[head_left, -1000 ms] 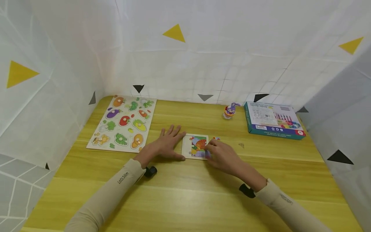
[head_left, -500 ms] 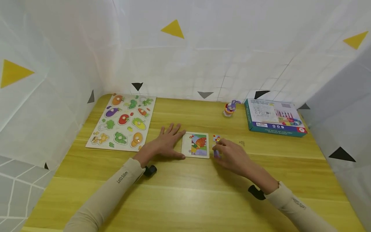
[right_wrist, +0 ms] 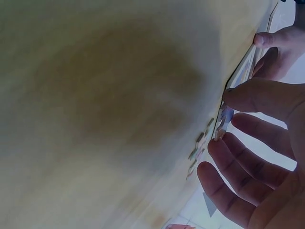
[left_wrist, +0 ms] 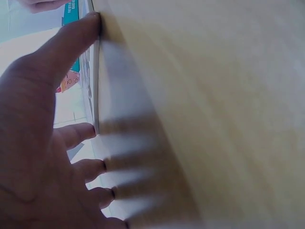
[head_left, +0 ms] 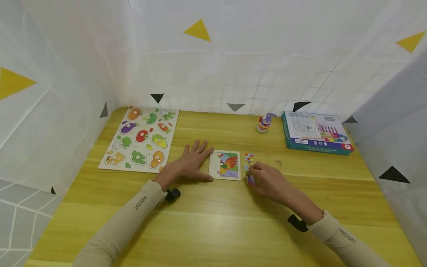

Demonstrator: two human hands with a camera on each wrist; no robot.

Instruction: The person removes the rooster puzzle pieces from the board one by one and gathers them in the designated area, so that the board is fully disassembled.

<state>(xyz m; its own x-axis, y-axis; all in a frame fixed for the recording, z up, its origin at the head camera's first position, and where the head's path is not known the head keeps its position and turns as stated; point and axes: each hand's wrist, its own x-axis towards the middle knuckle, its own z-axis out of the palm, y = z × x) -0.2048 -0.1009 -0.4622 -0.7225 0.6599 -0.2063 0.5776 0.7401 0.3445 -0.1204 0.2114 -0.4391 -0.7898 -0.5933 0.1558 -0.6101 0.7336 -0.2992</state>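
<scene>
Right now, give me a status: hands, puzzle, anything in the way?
Left hand spread, touching puzzle board at its left edge. Right hand pinches a purple puzzle piece. Board's left strip bare. Loose pieces beside right hand, possibly in the way.

Soft, even light fills the head view, moderately bright, with the white backdrop [head_left: 186, 81] washed pale. A broad sheen lies on the near middle of the worktop [head_left: 213, 226], and diffuse shadows sit beneath both forearms [head_left: 116, 226]. Small print on the craft box [head_left: 320, 142] is too soft to read in full. Both wrist views are dimmer and bluish. In the left one, the left hand [left_wrist: 28, 124] is dark against blown-out white, its fingers casting long, blurry shadows. In the right one, a large smudged shadow darkens the out-of-focus wood, while the right hand [right_wrist: 267, 186] shows sharper against overexposed gaps.
</scene>
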